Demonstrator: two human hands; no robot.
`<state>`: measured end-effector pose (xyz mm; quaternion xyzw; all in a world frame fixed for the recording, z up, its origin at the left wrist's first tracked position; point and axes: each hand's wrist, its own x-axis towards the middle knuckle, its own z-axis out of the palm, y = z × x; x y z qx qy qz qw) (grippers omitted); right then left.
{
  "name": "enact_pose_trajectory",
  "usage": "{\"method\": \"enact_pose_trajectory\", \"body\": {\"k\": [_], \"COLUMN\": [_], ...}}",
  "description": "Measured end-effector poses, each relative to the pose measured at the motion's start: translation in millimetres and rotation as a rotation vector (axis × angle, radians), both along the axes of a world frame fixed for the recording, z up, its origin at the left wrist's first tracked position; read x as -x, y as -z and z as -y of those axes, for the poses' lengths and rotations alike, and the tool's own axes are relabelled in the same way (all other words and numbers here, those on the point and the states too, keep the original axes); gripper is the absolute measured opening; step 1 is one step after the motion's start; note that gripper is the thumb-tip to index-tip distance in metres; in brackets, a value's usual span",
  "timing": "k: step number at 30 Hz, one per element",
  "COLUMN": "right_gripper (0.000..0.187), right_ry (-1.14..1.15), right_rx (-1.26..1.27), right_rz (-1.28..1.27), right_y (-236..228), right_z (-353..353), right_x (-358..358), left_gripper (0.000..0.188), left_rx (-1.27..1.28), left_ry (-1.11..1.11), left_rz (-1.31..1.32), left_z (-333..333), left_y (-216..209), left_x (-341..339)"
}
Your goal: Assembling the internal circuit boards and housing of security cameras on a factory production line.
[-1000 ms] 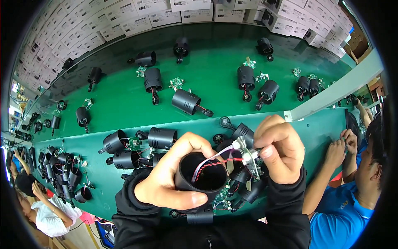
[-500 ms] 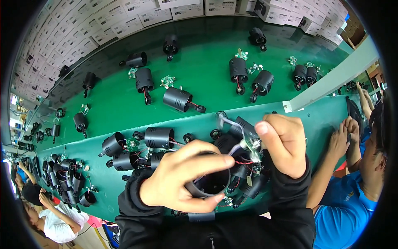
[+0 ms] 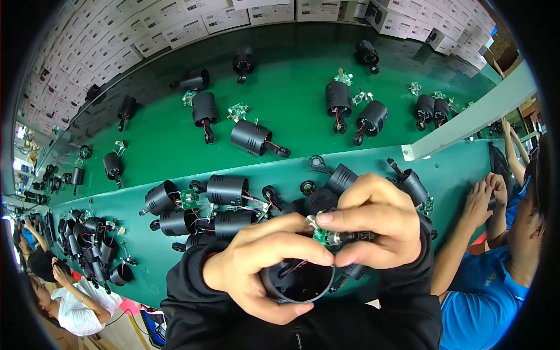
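My left hand [image 3: 262, 259] is wrapped round a black cylindrical housing [image 3: 309, 286], tilted so that its round opening faces up toward me. Red and dark wires show inside its rim. Just above that opening, my right hand [image 3: 379, 227] pinches a small green circuit board [image 3: 321, 234] with silver and white parts between thumb and fingers. The left fingertips reach close to the board; whether they touch it I cannot tell. Part of the board is hidden behind the right fingers.
More black housings [image 3: 227, 190] with wires and boards crowd the bench around my hands. Others stand on the raised green shelf [image 3: 297, 116]. A grey metal post [image 3: 472, 114] slants at the right, beside a co-worker in blue [image 3: 484, 297]. White boxes [image 3: 221, 20] line the back.
My right hand has come left and down, bringing the circuit board from beside the housing to just over its opening. The left hand still holds the housing.
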<state>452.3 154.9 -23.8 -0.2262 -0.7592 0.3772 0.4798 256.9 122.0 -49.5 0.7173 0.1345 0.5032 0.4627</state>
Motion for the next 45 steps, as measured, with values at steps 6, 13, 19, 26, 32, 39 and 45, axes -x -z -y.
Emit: {"method": "enact_pose_trajectory", "body": {"k": [6,13,19,26,32,39,45], "right_gripper": [0.020,0.023,0.023,0.024,0.024,0.024,0.027], "right_ry": [-0.041,-0.096,-0.116,-0.064,-0.135,-0.249,-0.222], "right_rx": [0.056,0.151,0.211,0.224,0.265,0.335,0.317], "right_rz": [-0.145,-0.397,-0.356,-0.391,-0.367,-0.273,-0.053], "right_y": [-6.5,-8.7,-5.0,-6.1,-3.3,-11.1,-14.2], "right_z": [1.1,3.7,8.1,10.9,12.1,18.4,22.7], "right_x": [-1.3,-7.4,-5.8,-10.1,-18.0,1.0,11.9], "left_gripper": [0.077,0.087,0.093,0.080,0.076,0.059,0.036], "left_rx": [0.175,0.115,0.228,0.534,-0.010,-0.212,-0.630], "left_ry": [0.131,0.073,0.204,0.414,-0.108,-0.518,-0.882], "left_rz": [0.122,-0.212,-0.129,-0.006,-0.216,-0.149,-0.413], "left_z": [9.2,1.1,4.4,11.3,5.7,18.8,15.8], "left_y": [-5.7,-26.5,-23.9,-24.9,-22.2,-29.3,-32.7], "left_x": [8.7,24.8,20.6,24.5,15.5,8.6,9.1]}}
